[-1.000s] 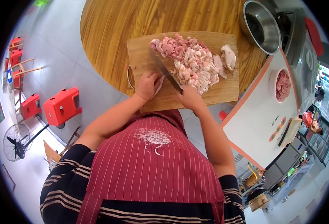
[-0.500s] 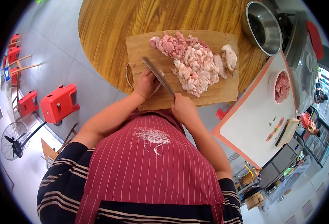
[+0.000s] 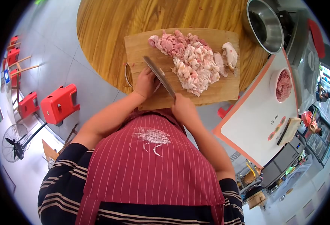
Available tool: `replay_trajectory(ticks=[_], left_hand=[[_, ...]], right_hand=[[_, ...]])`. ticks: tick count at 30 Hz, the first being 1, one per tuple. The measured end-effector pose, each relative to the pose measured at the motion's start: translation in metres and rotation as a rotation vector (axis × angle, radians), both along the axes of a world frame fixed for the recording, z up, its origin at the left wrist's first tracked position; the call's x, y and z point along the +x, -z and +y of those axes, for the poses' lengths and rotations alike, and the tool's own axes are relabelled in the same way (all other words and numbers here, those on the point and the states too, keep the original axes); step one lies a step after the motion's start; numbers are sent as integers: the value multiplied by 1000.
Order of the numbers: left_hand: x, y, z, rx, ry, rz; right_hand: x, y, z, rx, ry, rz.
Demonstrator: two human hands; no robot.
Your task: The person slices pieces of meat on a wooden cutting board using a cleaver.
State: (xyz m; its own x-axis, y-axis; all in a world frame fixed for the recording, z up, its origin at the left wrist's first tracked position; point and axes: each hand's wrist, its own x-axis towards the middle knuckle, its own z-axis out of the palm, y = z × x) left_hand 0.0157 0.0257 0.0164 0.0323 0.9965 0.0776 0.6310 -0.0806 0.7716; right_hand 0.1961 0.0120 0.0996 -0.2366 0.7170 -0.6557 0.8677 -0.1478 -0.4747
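Observation:
My right hand (image 3: 183, 107) is wrapped round the handle of a kitchen knife (image 3: 159, 76), whose long blade slants up and left across the cutting board (image 3: 142, 47). Close against the blade's left side, my left hand (image 3: 146, 84) has its fingers bent over a pale piece of meat (image 3: 157, 87), mostly hidden under them. To the right of the blade lies a big heap of chopped, pale pink and white meat (image 3: 195, 67). Two larger uncut pieces of meat (image 3: 230, 56) rest at the board's right side.
The board lies on a round wooden table (image 3: 105, 41). A metal bowl (image 3: 265, 27) stands at the back right. On a white side table (image 3: 253, 125) are a bowl of minced meat (image 3: 283, 85) and a small board (image 3: 288, 132). Red stools (image 3: 60, 104) and a fan (image 3: 16, 143) stand left.
The view has shifted very slightly. Both hands and the knife stay in nearly the same place on the board, and the meat heap looks unchanged.

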Motion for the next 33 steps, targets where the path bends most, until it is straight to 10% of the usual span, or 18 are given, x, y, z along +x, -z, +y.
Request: replay_trajectory(ticks=[33], left_hand=[[-3, 4, -1, 85, 29, 78]], right_hand=[[5, 4, 10, 34, -100, -63]])
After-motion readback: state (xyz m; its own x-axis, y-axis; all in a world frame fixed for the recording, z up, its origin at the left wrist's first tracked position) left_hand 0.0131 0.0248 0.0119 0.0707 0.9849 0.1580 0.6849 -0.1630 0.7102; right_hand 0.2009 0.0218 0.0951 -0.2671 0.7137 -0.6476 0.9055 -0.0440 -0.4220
